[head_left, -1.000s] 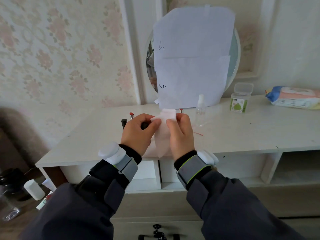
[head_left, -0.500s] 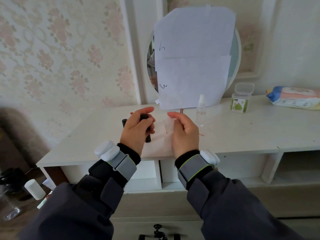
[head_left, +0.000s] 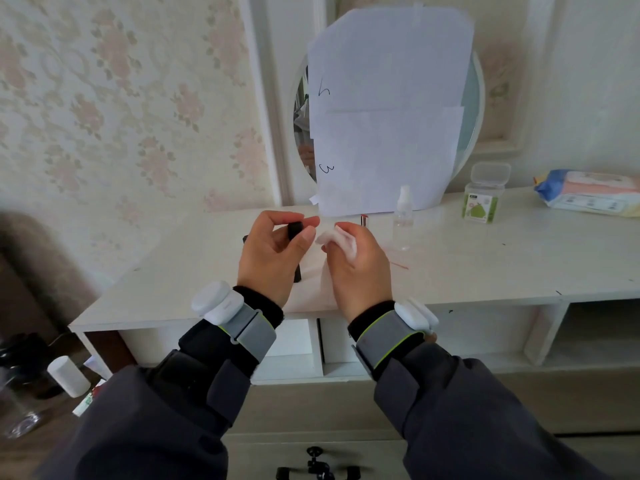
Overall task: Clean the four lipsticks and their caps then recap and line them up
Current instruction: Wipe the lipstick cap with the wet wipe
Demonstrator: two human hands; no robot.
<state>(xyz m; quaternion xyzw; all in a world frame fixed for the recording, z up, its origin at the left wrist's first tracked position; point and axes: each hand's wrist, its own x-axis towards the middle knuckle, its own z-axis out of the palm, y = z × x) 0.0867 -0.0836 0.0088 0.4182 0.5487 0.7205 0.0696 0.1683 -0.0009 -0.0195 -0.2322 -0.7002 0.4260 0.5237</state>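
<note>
Matte black lipstick tube and crumpled white wipe held over the glossy white tabletop.
Left hand pinches the squarish black lipstick tube; right hand, at its 3 o'clock, has its grip closed round a soft wadded wipe.

Soft, even daylight, faint shadows, mild overall softness, and wide-angle bending at the edges.
</note>
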